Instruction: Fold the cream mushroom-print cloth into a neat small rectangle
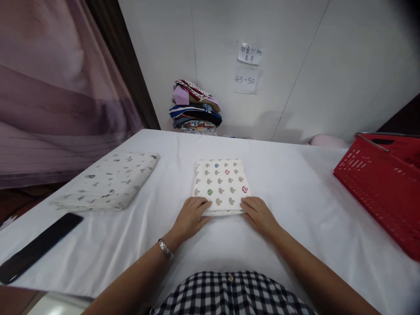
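A small folded cloth, cream with grey mushrooms and a few blue, red and green ones, lies flat in the middle of the white-covered table. My left hand grips its near left corner, fingers on top and thumb at the front edge. At the near right corner, my right hand holds the cloth in the same way, its fingertips on the top layer. Both hands rest low, close to the tabletop. Further left lies a larger folded white cloth with small grey and black prints; neither hand touches it.
A dark, long flat object lies at the table's left front. On the right stands a red plastic basket with a metal handle. Behind the table is a stack of folded fabrics against the wall. A pinkish curtain hangs left.
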Demonstrator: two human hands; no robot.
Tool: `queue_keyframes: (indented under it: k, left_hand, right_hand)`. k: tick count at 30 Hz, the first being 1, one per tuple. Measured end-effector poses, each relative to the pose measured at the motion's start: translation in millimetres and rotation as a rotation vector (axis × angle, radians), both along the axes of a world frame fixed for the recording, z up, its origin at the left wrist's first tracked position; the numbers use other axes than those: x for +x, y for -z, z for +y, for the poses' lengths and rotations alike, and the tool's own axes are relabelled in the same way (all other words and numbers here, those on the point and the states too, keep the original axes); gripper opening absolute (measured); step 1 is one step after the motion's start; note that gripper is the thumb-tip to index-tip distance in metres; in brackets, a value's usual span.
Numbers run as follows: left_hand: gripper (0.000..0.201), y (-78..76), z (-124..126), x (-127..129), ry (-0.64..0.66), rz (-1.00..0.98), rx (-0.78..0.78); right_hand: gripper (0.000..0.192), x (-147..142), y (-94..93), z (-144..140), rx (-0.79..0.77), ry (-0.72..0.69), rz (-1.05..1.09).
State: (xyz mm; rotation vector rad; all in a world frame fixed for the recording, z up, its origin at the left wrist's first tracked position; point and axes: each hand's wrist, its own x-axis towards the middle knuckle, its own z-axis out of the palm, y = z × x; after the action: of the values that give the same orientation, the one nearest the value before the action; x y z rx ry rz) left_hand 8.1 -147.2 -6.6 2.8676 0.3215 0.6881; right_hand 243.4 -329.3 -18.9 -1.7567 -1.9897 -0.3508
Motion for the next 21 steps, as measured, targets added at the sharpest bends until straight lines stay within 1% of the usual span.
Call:
queue_keyframes:
  k: [3,6,14,16,18,21]
  left_hand:
    - [0.03,0.3,0.2,2.8,-0.01,0.008,0.035]
    - [0.023,0.6,0.2,5.6,-0.03,-0.007,0.059]
    - [0.019,3.0,-4.6,8.8,-0.061,-0.074,0.135]
    - [0.019,0.5,-3.1,11.0,-0.05,-0.081,0.152]
    - [0.018,-6.6,0.5,14.5,-0.055,-0.108,0.177]
    - [0.018,-20.7,6.7,20.6,-0.102,-0.188,0.226]
  right_hand:
    - [0.026,0.1,2.1,0.3,0.026,0.027,-0.014]
    - [0.027,0.3,2.7,0.3,0.008,0.04,-0.029]
    - [0.032,3.5,5.8,-0.6,0.026,0.047,-0.04]
    - [0.032,6.0,1.0,2.5,0.025,0.047,-0.046]
    - [0.032,10.1,-9.1,8.1,0.044,0.042,-0.063]
    - [0.029,17.5,-27.0,18.1,0.152,0.076,-0.078]
